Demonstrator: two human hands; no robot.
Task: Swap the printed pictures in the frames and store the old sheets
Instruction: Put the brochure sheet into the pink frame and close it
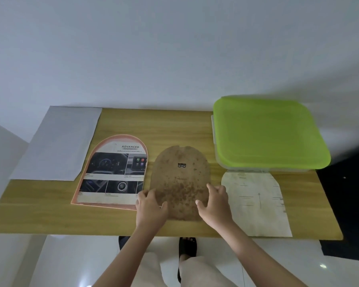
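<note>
A brown arched backing board (180, 175), spotted and with a small metal hanger near its top, lies in the middle of the wooden table (50, 212). My left hand (150, 206) grips its lower left edge and my right hand (215, 204) grips its lower right edge. To the left lies an arched frame (112, 172) with an orange rim, showing a printed car-interior picture. To the right lies an arched pale sheet (255, 204), face down with faint print showing through.
A clear box with a lime-green lid (265, 133) stands at the back right of the table. A grey-white envelope or sheet (58, 143) lies at the back left, overhanging the edge. My legs and sandals show below the table's front edge.
</note>
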